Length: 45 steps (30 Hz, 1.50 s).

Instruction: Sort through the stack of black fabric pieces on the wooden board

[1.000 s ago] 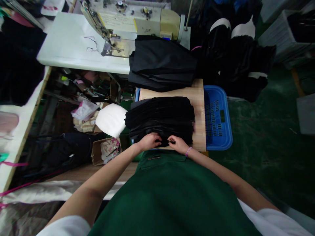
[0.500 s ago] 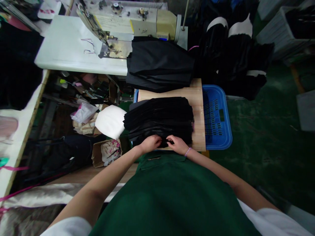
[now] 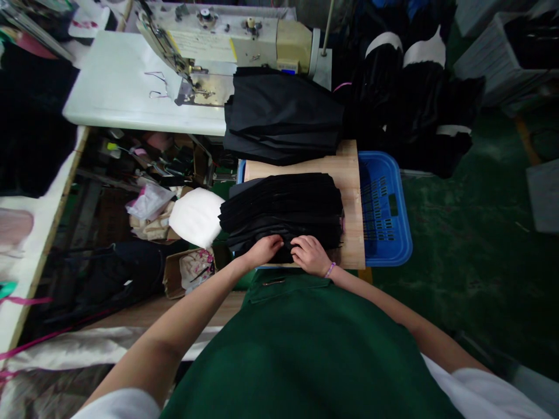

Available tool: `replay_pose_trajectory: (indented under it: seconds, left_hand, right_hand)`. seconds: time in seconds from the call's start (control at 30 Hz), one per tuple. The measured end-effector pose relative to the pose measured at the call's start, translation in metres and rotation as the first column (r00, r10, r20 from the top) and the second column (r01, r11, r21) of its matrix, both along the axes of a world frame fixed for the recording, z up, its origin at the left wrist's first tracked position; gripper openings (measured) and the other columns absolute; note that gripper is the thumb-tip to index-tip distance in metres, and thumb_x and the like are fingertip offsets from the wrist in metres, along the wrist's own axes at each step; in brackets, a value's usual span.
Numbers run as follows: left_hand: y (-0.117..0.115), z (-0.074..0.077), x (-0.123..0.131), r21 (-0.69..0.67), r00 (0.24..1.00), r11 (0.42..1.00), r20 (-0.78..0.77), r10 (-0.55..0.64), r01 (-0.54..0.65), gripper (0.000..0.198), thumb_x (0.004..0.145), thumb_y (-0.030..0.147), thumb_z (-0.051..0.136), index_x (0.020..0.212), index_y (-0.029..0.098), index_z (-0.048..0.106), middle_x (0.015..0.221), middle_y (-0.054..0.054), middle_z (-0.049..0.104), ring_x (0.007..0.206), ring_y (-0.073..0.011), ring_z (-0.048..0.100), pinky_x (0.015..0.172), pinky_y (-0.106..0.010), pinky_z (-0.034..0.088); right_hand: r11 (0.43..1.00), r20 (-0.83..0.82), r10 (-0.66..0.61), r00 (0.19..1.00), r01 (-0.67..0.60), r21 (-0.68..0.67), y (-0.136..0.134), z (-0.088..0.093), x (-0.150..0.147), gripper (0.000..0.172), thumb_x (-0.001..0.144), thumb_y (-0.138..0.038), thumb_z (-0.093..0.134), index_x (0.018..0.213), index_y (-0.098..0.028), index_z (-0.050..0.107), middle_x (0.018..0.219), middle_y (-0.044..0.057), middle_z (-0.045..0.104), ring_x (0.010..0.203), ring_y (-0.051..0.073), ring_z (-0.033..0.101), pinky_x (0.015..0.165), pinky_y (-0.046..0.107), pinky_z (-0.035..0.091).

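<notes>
A stack of black pleated fabric pieces (image 3: 283,203) lies on a wooden board (image 3: 351,203) in front of me. At the near edge of this stack, my left hand (image 3: 264,250) is closed, its thumb and fingers pinching the black cloth. Just to its right, my right hand (image 3: 311,255) grips the same cloth, fingers curled over it and knuckles up. The two hands are a small gap apart. Beyond the stack, a second pile of dark grey fabric (image 3: 283,113) rests partly on the sewing table and hangs toward the board.
A sewing machine (image 3: 218,41) stands on the white table (image 3: 117,75), with glasses (image 3: 158,84) on top. Under the board sits a blue plastic basket (image 3: 388,209). Black bundles (image 3: 419,81) lie at the back right. A white rounded object (image 3: 197,216) and a cardboard box (image 3: 174,273) are at left.
My right hand has turned knuckles up and shifted slightly left over the cloth. My left hand has moved a little left and away from me. The fabric's near edge is slightly shifted.
</notes>
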State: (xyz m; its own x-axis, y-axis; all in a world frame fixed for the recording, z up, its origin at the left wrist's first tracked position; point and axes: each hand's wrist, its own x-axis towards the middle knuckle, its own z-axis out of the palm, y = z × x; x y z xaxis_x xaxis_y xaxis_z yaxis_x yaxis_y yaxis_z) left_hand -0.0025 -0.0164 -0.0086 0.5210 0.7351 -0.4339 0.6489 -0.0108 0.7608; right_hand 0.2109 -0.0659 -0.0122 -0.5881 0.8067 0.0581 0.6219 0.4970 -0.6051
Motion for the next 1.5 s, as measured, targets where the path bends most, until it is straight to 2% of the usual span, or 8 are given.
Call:
replay_pose_trajectory:
  seconds: [0.17, 0.4, 0.53, 0.63, 0.73, 0.9, 1.23, 1.5]
  left_hand:
    - [0.012, 0.009, -0.003, 0.060, 0.994, 0.992, -0.007, 0.109, -0.109, 0.024, 0.094, 0.033, 0.043, 0.086, 0.016, 0.059, 0.080, -0.003, 0.061, 0.075, -0.0164, 0.056, 0.074, -0.027, 0.044]
    - [0.005, 0.032, -0.005, 0.201, 0.972, 0.951, -0.064, -0.227, 0.236, 0.038, 0.086, 0.040, 0.066, 0.116, 0.017, 0.060, 0.104, -0.008, 0.067, 0.095, -0.0229, 0.064, 0.082, -0.029, 0.048]
    - [0.026, 0.039, -0.004, 0.301, 0.995, 0.953, -0.096, 0.001, 0.028, 0.025, 0.092, 0.017, 0.051, 0.113, 0.017, 0.064, 0.107, -0.007, 0.069, 0.099, -0.0210, 0.065, 0.087, -0.028, 0.048]
    - [0.051, 0.043, 0.000, 0.336, 0.982, 0.931, -0.075, 0.174, -0.139, 0.020, 0.094, 0.027, 0.054, 0.103, 0.016, 0.068, 0.098, -0.006, 0.070, 0.089, -0.0207, 0.065, 0.079, -0.028, 0.047]
    - [0.068, 0.041, 0.004, 0.291, 0.976, 0.946, -0.113, 0.185, -0.146, 0.018, 0.091, 0.028, 0.059, 0.089, 0.014, 0.069, 0.086, -0.006, 0.069, 0.079, -0.0198, 0.063, 0.071, -0.027, 0.044]
    - [0.070, 0.033, 0.006, 0.260, 0.977, 0.956, -0.119, 0.174, -0.139, 0.017, 0.090, 0.028, 0.059, 0.086, 0.014, 0.068, 0.081, -0.005, 0.068, 0.074, -0.0179, 0.061, 0.069, -0.027, 0.042]
    - [0.063, 0.020, -0.001, 0.214, 0.985, 0.967, -0.079, 0.157, -0.137, 0.019, 0.091, 0.028, 0.055, 0.086, 0.014, 0.066, 0.083, -0.005, 0.066, 0.076, -0.0182, 0.060, 0.069, -0.027, 0.042]
    - [0.053, 0.030, -0.004, 0.217, 0.989, 0.971, -0.085, 0.122, -0.101, 0.022, 0.091, 0.036, 0.059, 0.094, 0.015, 0.065, 0.086, -0.005, 0.066, 0.078, -0.0193, 0.061, 0.071, -0.029, 0.045]
  right_hand:
    - [0.999, 0.020, 0.037, 0.999, -0.037, 0.009, -0.002, 0.001, 0.004, 0.014, 0.091, -0.020, 0.051, 0.086, -0.018, 0.064, 0.086, 0.008, 0.066, 0.084, 0.020, 0.056, 0.081, 0.035, 0.042]
    - [0.995, -0.013, -0.090, 0.996, 0.090, 0.047, 0.015, 0.021, 0.001, 0.025, 0.099, -0.018, 0.040, 0.108, -0.016, 0.062, 0.102, 0.011, 0.066, 0.096, 0.022, 0.057, 0.088, 0.037, 0.041]
    - [0.968, -0.023, -0.225, 0.974, 0.227, 0.106, 0.019, 0.028, -0.001, 0.025, 0.100, -0.019, 0.040, 0.114, -0.018, 0.061, 0.110, 0.011, 0.063, 0.109, 0.024, 0.054, 0.100, 0.043, 0.036]
    - [0.996, 0.109, -0.092, 0.990, 0.089, 0.029, 0.012, 0.018, 0.001, 0.021, 0.100, -0.022, 0.042, 0.108, -0.017, 0.062, 0.108, 0.011, 0.062, 0.105, 0.023, 0.054, 0.096, 0.042, 0.039]
    - [0.988, 0.185, 0.138, 0.973, -0.121, -0.098, 0.004, -0.002, 0.002, 0.009, 0.093, -0.023, 0.060, 0.099, -0.017, 0.062, 0.101, 0.009, 0.063, 0.095, 0.022, 0.055, 0.083, 0.035, 0.045]
    - [0.968, 0.202, 0.190, 0.961, -0.149, -0.202, -0.003, -0.030, -0.002, 0.004, 0.086, -0.012, 0.063, 0.085, -0.016, 0.062, 0.101, 0.011, 0.062, 0.097, 0.022, 0.053, 0.081, 0.033, 0.046]
    - [0.884, 0.040, -0.231, 0.972, 0.227, -0.408, 0.025, -0.036, -0.004, 0.017, 0.093, -0.016, 0.047, 0.103, -0.017, 0.060, 0.089, 0.004, 0.068, 0.078, 0.015, 0.063, 0.073, 0.026, 0.050]
    - [0.854, -0.100, -0.336, 0.937, 0.258, -0.452, 0.030, -0.019, 0.001, 0.023, 0.095, -0.017, 0.045, 0.107, -0.019, 0.065, 0.106, 0.005, 0.070, 0.095, 0.016, 0.066, 0.088, 0.031, 0.051]
